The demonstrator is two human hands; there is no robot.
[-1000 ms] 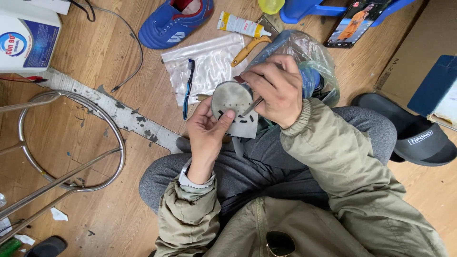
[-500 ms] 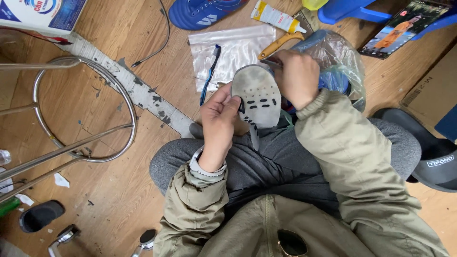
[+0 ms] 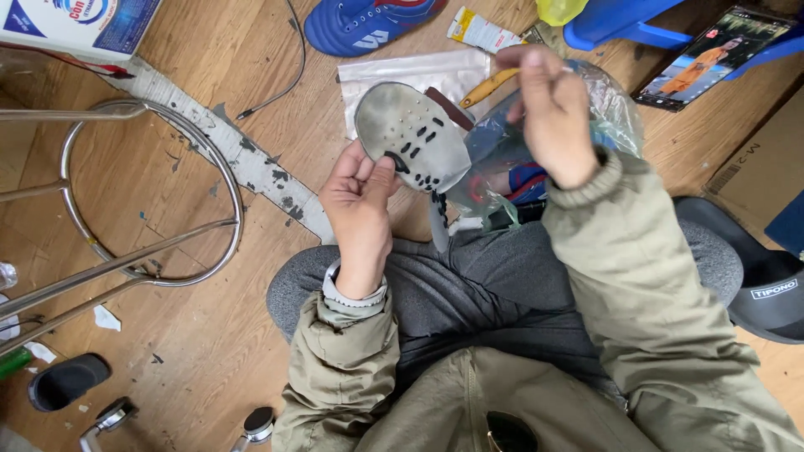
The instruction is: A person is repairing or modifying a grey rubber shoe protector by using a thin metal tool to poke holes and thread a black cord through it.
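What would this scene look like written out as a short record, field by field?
Setting: person seated on a wooden floor, seen from above
Left hand: grip on the edge of a grey shoe sole, studded side up
Right hand: raised above the sole, fingers pinched; anything held is too thin to tell
Behind the sole: clear plastic bag with blue and red items inside
Floor, top: blue shoe, glue tube, phone
Floor, left: metal stool frame
Floor, right: black slide sandal
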